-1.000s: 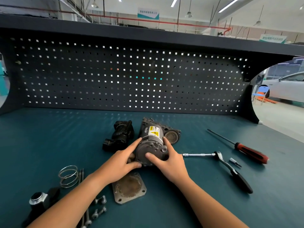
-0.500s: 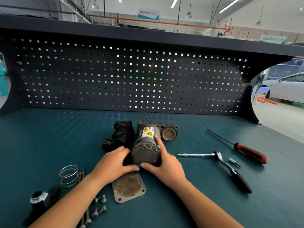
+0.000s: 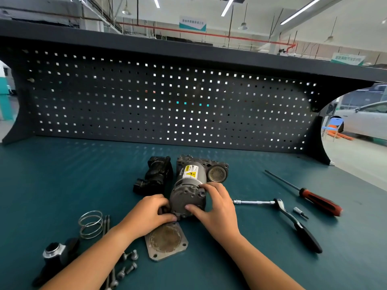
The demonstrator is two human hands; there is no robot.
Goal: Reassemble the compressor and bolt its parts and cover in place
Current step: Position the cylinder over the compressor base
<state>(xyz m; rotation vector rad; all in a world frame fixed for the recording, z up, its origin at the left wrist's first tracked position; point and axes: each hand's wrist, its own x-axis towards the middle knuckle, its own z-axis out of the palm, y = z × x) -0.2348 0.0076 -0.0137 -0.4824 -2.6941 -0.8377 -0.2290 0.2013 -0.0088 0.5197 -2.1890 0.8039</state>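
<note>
**Position of the work.** The compressor [image 3: 188, 191] lies on its side at the middle of the tabletop [image 3: 52, 185]. Its long axis runs from the person toward the pegboard [image 3: 167, 101], with the far end leaning slightly right. The round near end faces the person. The far end joins a flanged block with an open round bore on its right.

**Hands.** The left hand [image 3: 146, 214] grips the lower left edge of the near end, fingers curled against it and thumb tucked beneath. The right hand [image 3: 217, 206] grips the same end from the right, fingers over the top rim and thumb laid across the end face. Both hands are clamped on the compressor; neither holds a tool.

**Governing relation.** The cover plate [image 3: 166, 240] lies flat just in front of the near end, almost under the left thumb, so the left hand is nearer to it. The short bolts [image 3: 129, 262] lie beside the plate by the left forearm. The ratchet [image 3: 289, 216] lies to the right, near the right hand, with the screwdriver [image 3: 314, 198] beyond it.

**Stage.** Judged from the layout, the body is being positioned; cover and bolts are not yet fitted. A black housing [image 3: 155, 176] sits just left of the compressor, and a spring [image 3: 91, 223] lies well left.
</note>
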